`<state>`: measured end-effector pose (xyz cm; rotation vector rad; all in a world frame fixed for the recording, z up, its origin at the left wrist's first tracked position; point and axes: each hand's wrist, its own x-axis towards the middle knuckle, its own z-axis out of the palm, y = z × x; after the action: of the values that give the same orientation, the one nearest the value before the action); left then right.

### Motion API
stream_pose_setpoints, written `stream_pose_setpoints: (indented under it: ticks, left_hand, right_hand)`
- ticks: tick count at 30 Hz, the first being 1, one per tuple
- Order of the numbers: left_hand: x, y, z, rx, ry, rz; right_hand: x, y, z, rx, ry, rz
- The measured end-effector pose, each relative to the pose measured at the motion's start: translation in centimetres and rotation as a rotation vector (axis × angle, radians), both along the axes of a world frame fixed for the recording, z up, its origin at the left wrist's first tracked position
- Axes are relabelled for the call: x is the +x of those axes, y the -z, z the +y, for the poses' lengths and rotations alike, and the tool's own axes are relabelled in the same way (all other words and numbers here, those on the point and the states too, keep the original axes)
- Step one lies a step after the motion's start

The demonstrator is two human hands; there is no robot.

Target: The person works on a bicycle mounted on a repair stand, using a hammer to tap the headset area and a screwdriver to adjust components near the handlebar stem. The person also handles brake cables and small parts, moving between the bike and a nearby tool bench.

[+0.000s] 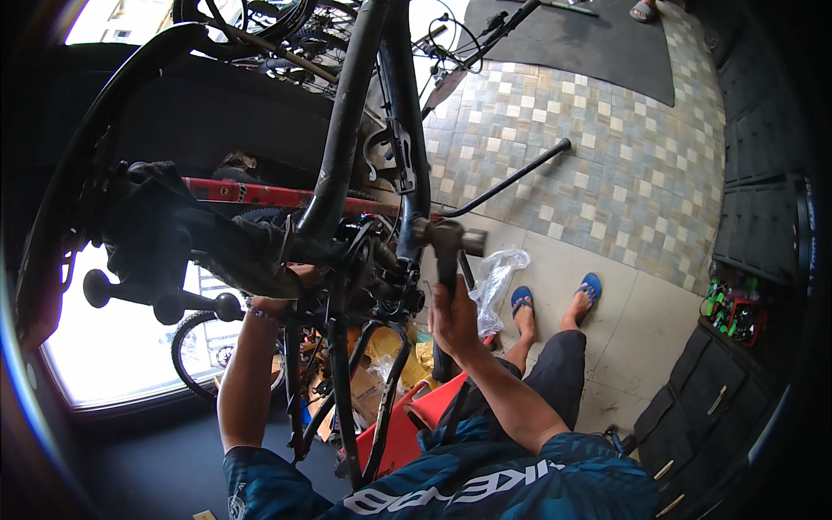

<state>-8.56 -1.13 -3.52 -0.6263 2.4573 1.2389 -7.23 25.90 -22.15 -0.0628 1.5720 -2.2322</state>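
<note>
My right hand (pixel 455 322) is closed round the handle of a hammer (pixel 449 238). The hammer is upright in the picture, its metal head just right of the lower joint of a black bicycle frame (pixel 345 130). My left hand (pixel 282 299) reaches in from the left, beside the frame and under a dark cloth (pixel 160 230). The frame hides most of its fingers, so what they hold, if anything, does not show. A bottle cage (pixel 400 156) is attached to one frame tube.
Black knobs (pixel 169 306) stick out below the cloth. A red bar (pixel 269 192) runs behind the frame. Below are a red stool-like object (pixel 400 425), clear plastic wrap (pixel 498 286) and a bicycle wheel (pixel 195 347). Dark cabinets (pixel 702 386) line the right; more bicycles (pixel 303 39) stand beyond.
</note>
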Motion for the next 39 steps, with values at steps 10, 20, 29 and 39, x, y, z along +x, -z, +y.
stream_pose_setpoints:
  ticks: [10,20,29,39]
  left_hand:
    - [-0.5,-0.2,0.2,0.049,-0.078,-0.058]
    - [3.3,-2.9,1.5,-0.027,-0.341,-0.133]
    - [19.5,-7.3,8.9,-0.161,-0.425,-0.243]
    - [18.0,-8.9,9.9,-0.415,-0.336,-0.308]
  right_hand:
    - [0.2,-0.3,0.1,-0.286,0.128,-0.146]
    - [-1.5,1.1,1.2,-0.026,0.003,-0.080]
    - [-2.0,0.5,2.2,0.053,-0.069,0.003]
    - [-1.5,-0.6,1.6,0.083,-0.089,0.105]
